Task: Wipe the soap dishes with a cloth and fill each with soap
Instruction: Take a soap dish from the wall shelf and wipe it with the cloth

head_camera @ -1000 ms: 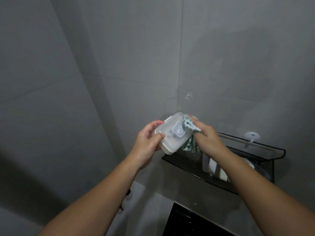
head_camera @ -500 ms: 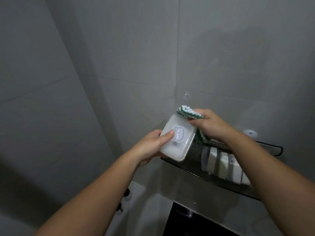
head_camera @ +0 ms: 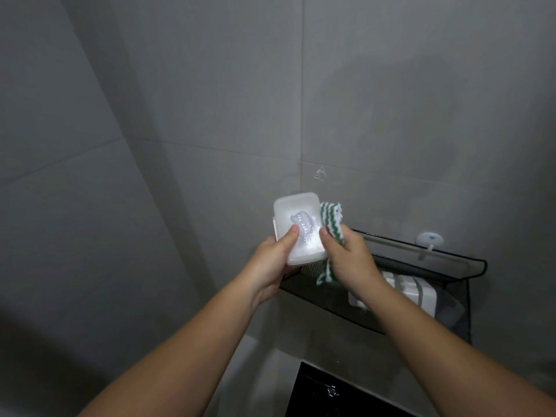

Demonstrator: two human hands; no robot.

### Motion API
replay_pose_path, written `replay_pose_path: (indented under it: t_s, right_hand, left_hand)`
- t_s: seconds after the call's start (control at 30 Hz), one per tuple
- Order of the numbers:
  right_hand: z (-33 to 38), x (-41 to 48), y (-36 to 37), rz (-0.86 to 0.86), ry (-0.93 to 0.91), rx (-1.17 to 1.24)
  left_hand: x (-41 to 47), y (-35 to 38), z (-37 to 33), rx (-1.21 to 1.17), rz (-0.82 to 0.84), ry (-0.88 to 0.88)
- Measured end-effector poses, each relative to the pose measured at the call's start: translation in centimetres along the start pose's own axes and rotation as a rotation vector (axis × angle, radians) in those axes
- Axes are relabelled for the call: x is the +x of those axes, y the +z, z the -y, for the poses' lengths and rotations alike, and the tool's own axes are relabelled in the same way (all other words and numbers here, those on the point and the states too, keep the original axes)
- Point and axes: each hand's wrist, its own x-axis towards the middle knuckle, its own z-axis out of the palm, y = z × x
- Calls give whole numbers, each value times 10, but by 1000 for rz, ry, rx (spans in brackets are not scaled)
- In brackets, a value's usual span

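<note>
Far left of the shelf (head_camera: pixel 331 299), grey wall tiles (head_camera: pixel 90 145) run smooth & matte w/ thin grout lines and meet the back wall at a corner; plenty of free air on that side. The left hand (head_camera: pixel 269 266) comes up just left of the shelf's left end and grips the soap dish (head_camera: pixel 296 227), thumb pressed flat on the near face, fingers wrapped behind & out of sight. The dish is white translucent plastic, a glossy rounded-corner rectangle held nearly upright above & left of the shelf's left end. It has an embossed shape w/ small lettering mid-face, not legible. The cloth (head_camera: pixel 331 219) lies along the dish's right edge, touching it. It's nubbly, green & white stripes; top end sticks up past the fist, the tail hangs in front of the shelf's left end. The right hand (head_camera: pixel 350 261) is closed round the cloth's middle, thumb tip at the dish's right edge. The shelf is black metal mesh w/ a thin rim, fixed to the back wall; its front edge sits close under the right wrist, so room is tight there. Inside it, behind the right forearm, white blocky pieces (head_camera: pixel 416 291) stand side by side; soap or dishes, can't tell. Above the shelf's back rim there's a small round white wall hook (head_camera: pixel 430 239). Below the shelf is a glossy black surface (head_camera: pixel 328 392), partly cropped
</note>
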Motion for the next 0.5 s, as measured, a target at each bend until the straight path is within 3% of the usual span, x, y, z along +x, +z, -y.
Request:
replay_pose_path:
  t_s: [0.27, 0.5]
  right_hand:
    - [25, 14, -46, 411, -47, -98]
    - [29, 21, -43, 415, -86, -61]
  left_hand:
    - [5, -23, -45, 316, 69, 139]
    - [7, -15, -45, 418, 114, 173]
